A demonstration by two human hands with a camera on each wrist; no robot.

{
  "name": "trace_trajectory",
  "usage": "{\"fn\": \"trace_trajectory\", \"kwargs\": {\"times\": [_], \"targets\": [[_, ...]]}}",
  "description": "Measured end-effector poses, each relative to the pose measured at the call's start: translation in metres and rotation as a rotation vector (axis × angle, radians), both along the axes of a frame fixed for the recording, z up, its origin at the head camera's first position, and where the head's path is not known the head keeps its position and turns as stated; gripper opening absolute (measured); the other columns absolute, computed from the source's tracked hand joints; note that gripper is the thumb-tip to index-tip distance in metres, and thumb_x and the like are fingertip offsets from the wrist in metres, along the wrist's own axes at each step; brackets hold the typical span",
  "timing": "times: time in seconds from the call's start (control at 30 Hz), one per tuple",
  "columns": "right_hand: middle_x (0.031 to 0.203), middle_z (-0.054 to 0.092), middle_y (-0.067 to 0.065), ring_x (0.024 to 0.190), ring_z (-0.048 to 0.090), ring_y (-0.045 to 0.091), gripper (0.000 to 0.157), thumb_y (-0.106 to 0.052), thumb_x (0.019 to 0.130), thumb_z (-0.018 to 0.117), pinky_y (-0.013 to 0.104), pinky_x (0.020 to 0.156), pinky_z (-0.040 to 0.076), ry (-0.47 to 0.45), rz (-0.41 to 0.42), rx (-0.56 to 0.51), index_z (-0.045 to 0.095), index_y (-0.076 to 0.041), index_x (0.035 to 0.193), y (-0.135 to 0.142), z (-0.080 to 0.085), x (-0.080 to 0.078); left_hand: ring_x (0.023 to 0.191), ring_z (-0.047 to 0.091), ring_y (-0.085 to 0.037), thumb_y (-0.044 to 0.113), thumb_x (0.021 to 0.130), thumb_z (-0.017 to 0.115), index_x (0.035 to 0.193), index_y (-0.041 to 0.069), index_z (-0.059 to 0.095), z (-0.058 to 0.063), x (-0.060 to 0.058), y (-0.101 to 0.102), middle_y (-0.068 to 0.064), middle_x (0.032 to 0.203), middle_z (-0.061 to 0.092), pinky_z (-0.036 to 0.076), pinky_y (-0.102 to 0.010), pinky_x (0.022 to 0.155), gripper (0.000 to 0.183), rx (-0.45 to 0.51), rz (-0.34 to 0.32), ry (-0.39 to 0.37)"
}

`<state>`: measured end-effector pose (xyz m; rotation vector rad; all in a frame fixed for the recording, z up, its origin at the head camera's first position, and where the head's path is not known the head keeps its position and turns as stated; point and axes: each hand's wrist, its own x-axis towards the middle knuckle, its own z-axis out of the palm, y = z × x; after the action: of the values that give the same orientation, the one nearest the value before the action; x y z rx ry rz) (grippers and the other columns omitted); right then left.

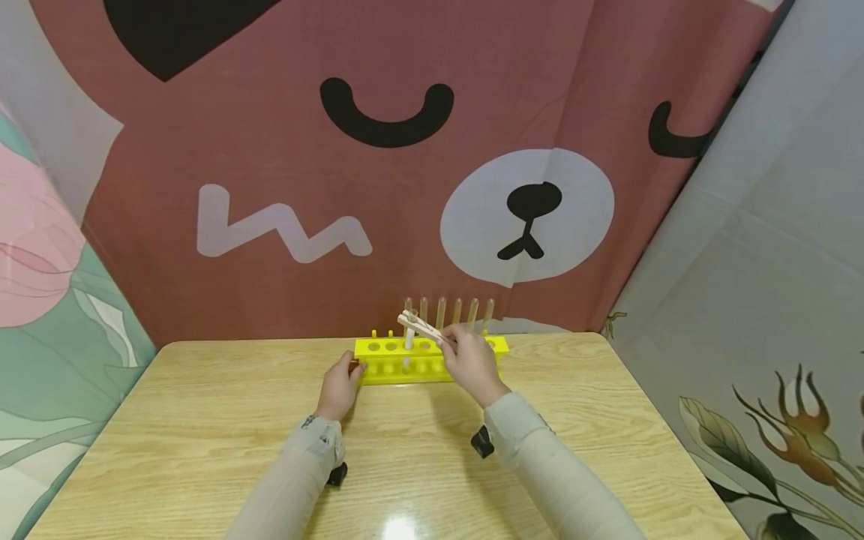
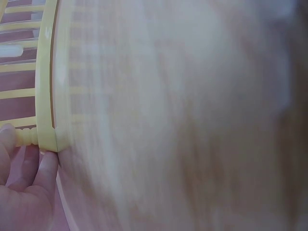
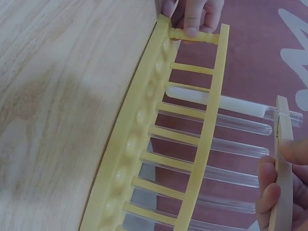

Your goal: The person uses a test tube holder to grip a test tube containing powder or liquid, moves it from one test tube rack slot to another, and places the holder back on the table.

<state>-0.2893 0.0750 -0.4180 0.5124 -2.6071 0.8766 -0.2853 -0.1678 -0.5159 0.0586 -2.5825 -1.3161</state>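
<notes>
A yellow test tube rack (image 1: pixel 367 348) stands near the table's far edge. My left hand (image 1: pixel 340 386) grips its left end, with thumb and fingers at the end post (image 2: pixel 26 137). In my right hand (image 1: pixel 475 366) is a wooden test tube clamp (image 1: pixel 420 328), pinched between thumb and fingers. The clamp's far end meets a glass test tube (image 3: pixel 240 107) just below its mouth. That tube holds something white and stands through a hole of the rack, its rounded bottom near the lower shelf. Whether the clamp squeezes the glass, I cannot tell.
Several clear test tubes (image 1: pixel 458 309) stand upside down along the rack's back row, close behind the clamp. The wooden table (image 1: pixel 223 420) ends at a printed cloth (image 1: pixel 270 292) just behind the rack. Bare yellow pegs (image 1: pixel 374 334) show at the rack's back left.
</notes>
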Motion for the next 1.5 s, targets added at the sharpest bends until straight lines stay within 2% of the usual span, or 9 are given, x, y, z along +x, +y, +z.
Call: {"fn": "trace_trajectory", "kwargs": {"times": [0.33,0.53,0.7,0.9,1.27,1.5], "targets": [[0.094,0.071,0.009,0.073,0.066,0.019,0.013,-0.012,0.098,0.069,0.033,0.060,0.055,0.058,0.013,0.001,0.072,-0.002,0.106,0.002,0.005,0.001,0.107,0.065,-0.039,0.007,0.104,0.056,0.113,-0.002,0.058,-0.001,0.001,-0.002,-0.025,0.111,0.068,0.054,-0.051,0.091,0.013,-0.012,-0.006,0.010],[0.095,0.070,0.009,0.078,0.067,0.022,0.014,-0.014,0.099,0.068,0.035,0.062,0.055,0.054,0.009,-0.001,0.072,-0.003,0.108,0.002,0.009,0.004,0.108,0.064,-0.039,0.009,0.104,0.057,0.114,-0.001,0.058,-0.002,-0.001,-0.002,-0.024,0.113,0.068,0.054,-0.051,0.092,0.015,-0.004,-0.006,-0.004],[0.095,0.070,0.008,0.078,0.066,0.021,0.014,-0.014,0.099,0.067,0.033,0.059,0.053,0.059,0.015,0.001,0.071,-0.004,0.108,0.002,0.013,0.005,0.109,0.065,-0.039,0.009,0.104,0.057,0.115,-0.001,0.059,-0.004,-0.002,-0.003,-0.024,0.113,0.068,0.054,-0.051,0.092,0.015,-0.003,-0.006,-0.003],[0.096,0.071,0.010,0.074,0.066,0.020,0.014,-0.012,0.098,0.069,0.029,0.056,0.051,0.107,0.028,-0.014,0.071,-0.002,0.108,0.002,0.015,0.006,0.109,0.065,-0.039,0.008,0.104,0.057,0.114,-0.001,0.059,-0.005,-0.003,-0.004,-0.024,0.113,0.068,0.054,-0.051,0.092,0.014,-0.003,-0.008,-0.001],[0.098,0.071,0.010,0.076,0.067,0.021,0.015,-0.013,0.098,0.068,0.032,0.059,0.053,0.138,0.032,-0.025,0.071,-0.002,0.109,0.004,0.018,0.007,0.108,0.065,-0.039,0.009,0.104,0.058,0.115,-0.002,0.059,-0.005,-0.002,-0.002,-0.023,0.112,0.068,0.054,-0.051,0.092,0.016,-0.004,-0.008,-0.010],[0.098,0.071,0.011,0.074,0.066,0.021,0.016,-0.012,0.099,0.068,0.031,0.055,0.051,0.154,0.024,-0.032,0.071,-0.002,0.110,0.005,0.019,0.007,0.108,0.065,-0.038,0.009,0.104,0.057,0.114,-0.001,0.059,-0.005,-0.003,-0.001,-0.023,0.111,0.068,0.054,-0.051,0.092,0.014,-0.013,-0.011,-0.009]]}}
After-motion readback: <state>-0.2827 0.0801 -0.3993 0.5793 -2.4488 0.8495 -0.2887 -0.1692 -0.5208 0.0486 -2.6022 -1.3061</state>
